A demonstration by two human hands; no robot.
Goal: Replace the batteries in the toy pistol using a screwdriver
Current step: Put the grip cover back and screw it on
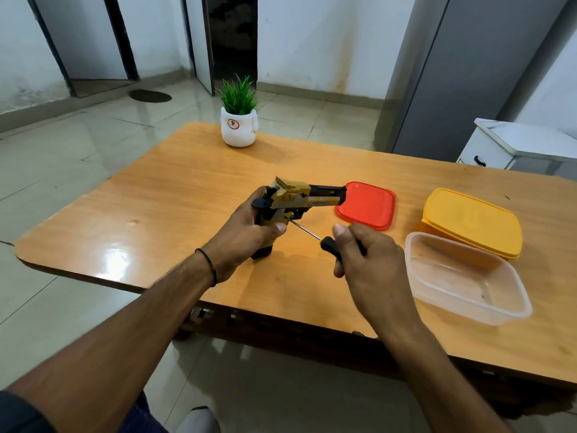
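Two items clasped: toy pistol (299,196) by left grip (246,234), screwdriver (327,244) by right grip (368,264); red lid (367,205) just beyond muzzle, clear tub (443,300) alongside.

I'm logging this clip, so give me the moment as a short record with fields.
left hand: grips toy pistol by its handle
right hand: holds screwdriver, tip at the pistol's handle
on table: red lid, yellow box, clear tub, potted plant

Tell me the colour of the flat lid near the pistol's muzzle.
The lid is red; head view shows it.
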